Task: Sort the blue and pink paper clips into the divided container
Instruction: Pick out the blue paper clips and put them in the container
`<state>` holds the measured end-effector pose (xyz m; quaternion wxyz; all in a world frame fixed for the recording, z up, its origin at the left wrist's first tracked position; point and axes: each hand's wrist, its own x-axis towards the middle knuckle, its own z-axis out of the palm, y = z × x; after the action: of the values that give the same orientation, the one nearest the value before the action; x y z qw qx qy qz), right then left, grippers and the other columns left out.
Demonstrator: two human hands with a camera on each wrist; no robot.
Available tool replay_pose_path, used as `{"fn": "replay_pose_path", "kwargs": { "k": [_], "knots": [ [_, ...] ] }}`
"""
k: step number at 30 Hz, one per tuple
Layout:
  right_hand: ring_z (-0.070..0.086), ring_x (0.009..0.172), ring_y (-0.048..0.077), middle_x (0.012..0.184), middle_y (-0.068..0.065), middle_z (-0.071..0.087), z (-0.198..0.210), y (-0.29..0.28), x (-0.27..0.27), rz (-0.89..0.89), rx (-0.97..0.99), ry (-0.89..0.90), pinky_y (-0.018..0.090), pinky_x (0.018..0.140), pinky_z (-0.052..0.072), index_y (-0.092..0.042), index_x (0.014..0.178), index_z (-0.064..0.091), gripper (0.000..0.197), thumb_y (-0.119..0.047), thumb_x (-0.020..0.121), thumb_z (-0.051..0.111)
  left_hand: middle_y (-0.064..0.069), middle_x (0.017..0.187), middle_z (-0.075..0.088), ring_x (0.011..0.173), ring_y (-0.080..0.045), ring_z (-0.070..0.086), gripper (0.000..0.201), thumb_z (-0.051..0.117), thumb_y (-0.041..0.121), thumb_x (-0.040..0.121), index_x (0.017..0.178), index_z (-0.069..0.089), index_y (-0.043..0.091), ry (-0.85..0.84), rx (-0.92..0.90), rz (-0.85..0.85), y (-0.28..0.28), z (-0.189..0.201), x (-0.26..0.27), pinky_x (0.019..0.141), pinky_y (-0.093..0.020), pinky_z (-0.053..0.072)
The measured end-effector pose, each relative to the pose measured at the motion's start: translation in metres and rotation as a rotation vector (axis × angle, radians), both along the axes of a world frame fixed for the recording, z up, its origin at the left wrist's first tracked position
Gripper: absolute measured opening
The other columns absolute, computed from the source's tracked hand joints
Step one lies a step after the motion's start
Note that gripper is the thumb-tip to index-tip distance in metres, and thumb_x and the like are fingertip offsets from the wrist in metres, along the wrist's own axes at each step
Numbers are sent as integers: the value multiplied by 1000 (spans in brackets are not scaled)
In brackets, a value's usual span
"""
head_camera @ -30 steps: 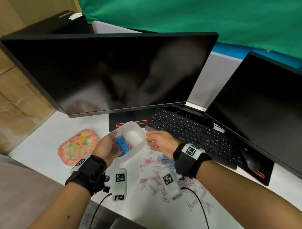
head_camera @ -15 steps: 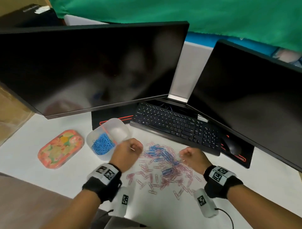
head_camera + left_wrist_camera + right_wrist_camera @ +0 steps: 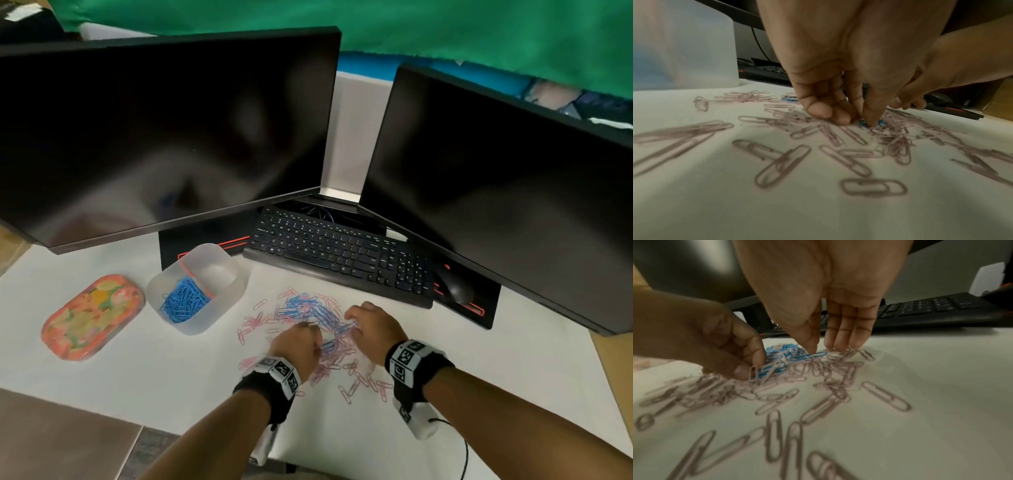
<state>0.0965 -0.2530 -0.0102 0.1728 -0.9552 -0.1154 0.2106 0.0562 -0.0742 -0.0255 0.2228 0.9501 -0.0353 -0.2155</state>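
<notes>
A loose pile of pink and blue paper clips (image 3: 308,317) lies on the white desk in front of the keyboard. Left of it stands the translucent divided container (image 3: 222,301), with blue clips (image 3: 183,301) in its near-left compartment. My left hand (image 3: 310,327) is down in the pile, fingers curled, pinching a small bunch of blue clips (image 3: 768,369) between thumb and forefinger (image 3: 871,118). My right hand (image 3: 816,350) points down into the pile beside it, thumb tip on the end of a blue clip (image 3: 818,354), which it seems to pinch. Its forefinger is hidden.
A black keyboard (image 3: 339,253) and mouse (image 3: 455,289) lie just behind the pile, under two dark monitors (image 3: 164,130). A floral oval lid (image 3: 92,317) sits left of the container. Stray pink clips (image 3: 359,383) spread toward the desk's near edge.
The left hand has let go of the container and moved right to the pile. Both hands have come down onto the clips and closed in on the blue ones.
</notes>
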Motion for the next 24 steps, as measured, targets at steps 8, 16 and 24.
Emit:
{"fn": "replay_pose_path", "kwargs": {
  "k": [8,16,24],
  "knots": [
    [54,92,23,96,1,52,-8,5,8,100,-40,-17,34,76,47,-17,86,61,17,-13,90,45,-3,100,63,89,-21,61,13,51,18,87,94,62,17,-20,-45,70,7,-1,-2,79,-30,51],
    [62,71,18,75,0,64,-6,-4,10,-157,325,135,20,62,48,-19,90,66,23,-3,83,51,3,82,69,75,-16,65,17,53,9,83,85,63,23,27,-321,315,25,-4,-2,71,-25,53],
    [58,56,23,61,13,56,4,8,14,-643,1076,636,35,61,51,-3,89,58,21,12,85,44,-9,66,57,57,-21,56,30,43,-11,87,103,65,2,350,-1253,854,42,25,5,55,-26,52]
  ]
}}
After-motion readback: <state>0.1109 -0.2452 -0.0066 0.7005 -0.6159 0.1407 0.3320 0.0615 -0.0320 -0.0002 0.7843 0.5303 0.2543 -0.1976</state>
